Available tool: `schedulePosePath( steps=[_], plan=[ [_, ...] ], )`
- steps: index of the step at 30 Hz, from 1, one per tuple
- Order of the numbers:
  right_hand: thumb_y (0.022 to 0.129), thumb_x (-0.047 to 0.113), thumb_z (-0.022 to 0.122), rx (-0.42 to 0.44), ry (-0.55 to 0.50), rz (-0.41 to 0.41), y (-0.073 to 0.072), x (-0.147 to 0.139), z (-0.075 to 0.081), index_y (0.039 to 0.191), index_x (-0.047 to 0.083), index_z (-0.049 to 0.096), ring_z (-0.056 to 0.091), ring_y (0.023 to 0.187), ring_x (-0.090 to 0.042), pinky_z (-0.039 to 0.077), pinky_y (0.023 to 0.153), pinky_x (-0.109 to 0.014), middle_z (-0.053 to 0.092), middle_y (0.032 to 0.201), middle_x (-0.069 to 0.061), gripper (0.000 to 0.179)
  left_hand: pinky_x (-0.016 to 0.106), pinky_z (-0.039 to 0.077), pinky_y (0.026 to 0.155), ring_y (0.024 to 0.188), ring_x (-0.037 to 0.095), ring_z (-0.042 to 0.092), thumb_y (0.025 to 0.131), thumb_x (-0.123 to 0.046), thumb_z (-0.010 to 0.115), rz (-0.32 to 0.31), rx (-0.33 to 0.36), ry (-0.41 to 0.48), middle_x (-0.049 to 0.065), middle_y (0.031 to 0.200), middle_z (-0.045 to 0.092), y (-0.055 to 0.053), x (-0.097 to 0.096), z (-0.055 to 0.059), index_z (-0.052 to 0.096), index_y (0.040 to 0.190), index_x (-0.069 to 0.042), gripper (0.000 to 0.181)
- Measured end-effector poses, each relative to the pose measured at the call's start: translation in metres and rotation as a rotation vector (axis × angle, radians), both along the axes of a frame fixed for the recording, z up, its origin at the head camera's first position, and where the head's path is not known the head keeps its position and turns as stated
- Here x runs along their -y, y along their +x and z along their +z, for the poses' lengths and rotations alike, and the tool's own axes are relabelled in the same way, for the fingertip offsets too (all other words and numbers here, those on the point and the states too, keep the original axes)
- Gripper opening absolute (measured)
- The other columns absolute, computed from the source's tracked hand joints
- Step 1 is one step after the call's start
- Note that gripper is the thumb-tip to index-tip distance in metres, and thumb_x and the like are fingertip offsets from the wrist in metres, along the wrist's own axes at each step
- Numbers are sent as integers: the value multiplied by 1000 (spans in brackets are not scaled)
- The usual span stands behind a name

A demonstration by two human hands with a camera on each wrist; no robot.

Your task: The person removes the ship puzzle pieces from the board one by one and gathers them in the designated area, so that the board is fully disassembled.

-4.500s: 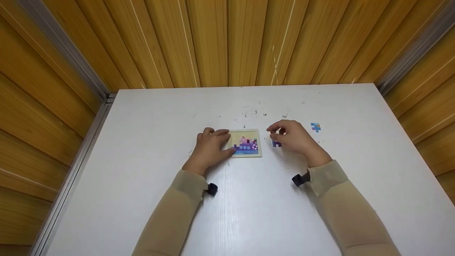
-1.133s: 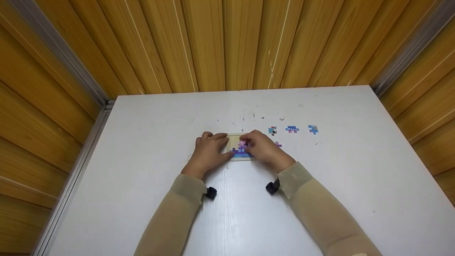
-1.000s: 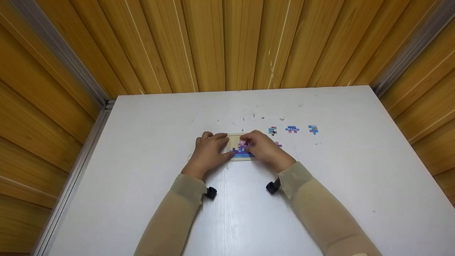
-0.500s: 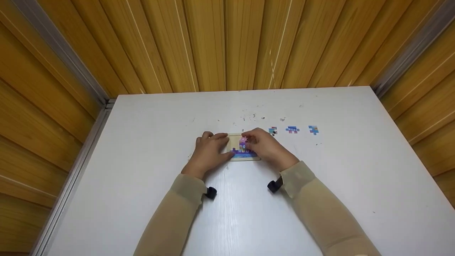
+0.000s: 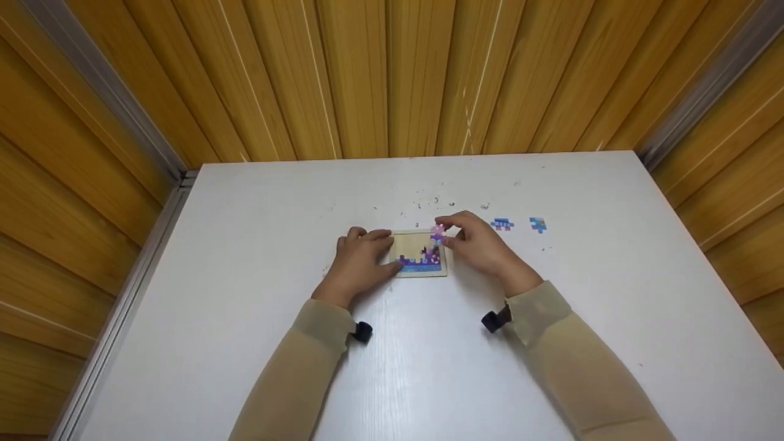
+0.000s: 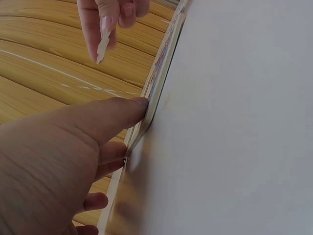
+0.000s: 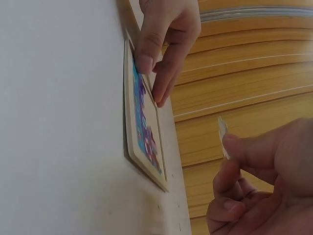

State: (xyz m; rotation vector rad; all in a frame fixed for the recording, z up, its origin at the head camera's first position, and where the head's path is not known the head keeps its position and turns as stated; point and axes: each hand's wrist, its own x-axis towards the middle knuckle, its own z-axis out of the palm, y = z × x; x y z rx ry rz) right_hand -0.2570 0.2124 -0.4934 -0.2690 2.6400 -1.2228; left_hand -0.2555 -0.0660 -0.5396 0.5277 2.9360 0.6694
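In the head view, a small wooden jigsaw puzzle tray (image 5: 422, 275) lies on the table. Purple and blue pieces (image 5: 418, 267) fill its lower part and right side; bare wood shows at the upper left. My left hand (image 5: 360, 263) grips the tray's left side, the thumb on the lower-left corner and fingertips at the upper left. Above the tray's upper-right corner, my right hand (image 5: 484, 245) pinches a pink and purple puzzle piece (image 5: 437, 231) between thumb and fingers. That puzzle piece (image 7: 223, 134) appears edge-on in the right wrist view, raised clear of the tray.
Two loose puzzle pieces lie right of my right hand: a blue-pink one (image 5: 502, 224) and a blue one with orange (image 5: 538, 225). Small dark marks (image 5: 436, 200) dot the white table (image 5: 275, 214) beyond the tray. Wood-look panels (image 5: 361, 79) stand behind it.
My right hand has taken the pink and purple piece up from the tray and moved right and away with it. A loose piece near the tray is now hidden by that hand. The left hand stays put.
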Motion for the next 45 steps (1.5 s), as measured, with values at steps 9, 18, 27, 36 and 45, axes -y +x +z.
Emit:
schedulePosePath(
  steps=[9,18,27,36,45],
  plan=[
    [114,13,68,-30,44,-18,8,-49,17,163,13,62,57,118,-27,53,86,-23,59,160,-10,49,56,37,126,157,35,46,104,-54,79,5,16,-8,-3,173,58,-1,-6,1,66,160,-17,69],
    [114,12,67,-75,86,-46,20,-101,20,163,15,62,56,117,-27,48,88,-16,59,158,-10,49,55,35,130,158,34,46,104,-55,79,14,27,-13,-6,173,57,-2,-12,2,66,161,-19,69],
    [112,12,71,-116,55,-91,27,-126,8,160,13,65,55,111,-25,48,82,-12,62,156,-12,48,55,37,127,156,34,47,103,-55,79,11,23,-9,-5,173,58,-2,-13,1,67,160,-19,68],
    [111,10,72,-118,57,-89,22,-136,-7,157,12,68,58,107,-25,49,81,-17,64,154,-15,46,56,38,124,154,35,49,103,-55,79,-2,7,-11,-2,172,60,-1,-10,-1,68,159,-17,68],
    [110,9,71,-102,81,-82,19,-136,-15,155,7,69,58,103,-23,49,80,-21,65,153,-18,44,57,40,119,152,37,50,104,-53,79,-10,-9,-4,-2,171,60,-2,-9,1,68,158,-16,67]
  ],
)
